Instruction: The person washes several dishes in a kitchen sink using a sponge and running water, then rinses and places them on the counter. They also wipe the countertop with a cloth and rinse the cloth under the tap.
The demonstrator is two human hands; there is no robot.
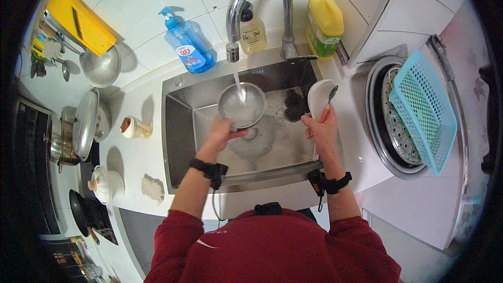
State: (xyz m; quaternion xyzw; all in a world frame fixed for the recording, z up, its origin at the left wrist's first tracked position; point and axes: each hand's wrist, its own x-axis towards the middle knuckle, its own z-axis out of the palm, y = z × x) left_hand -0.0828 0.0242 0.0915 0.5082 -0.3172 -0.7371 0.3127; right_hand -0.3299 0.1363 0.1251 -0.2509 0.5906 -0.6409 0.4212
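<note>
My left hand (221,134) grips the lower left rim of a round stainless steel bowl (257,109). Water runs from the chrome gooseneck faucet (233,51) into this bowl, which is over the steel sink basin (178,145). At the basin's right side, my right hand (324,130) is closed on a white bowl (319,93) and a metal spoon (333,93). The white bowl is tilted, and the spoon's head lies across its right edge. A dark object (295,105), too unclear to name, sits on the sink floor left of the white bowl.
Behind the sink stand a blue pump bottle (190,49), a clear bottle (252,37) and a yellow-green jug (324,25). Rightward, a turquoise plastic basket (426,114) leans on metal basins (373,125). Leftward are a small jar (135,127), a sponge (152,188) and a lidded white pot (110,184).
</note>
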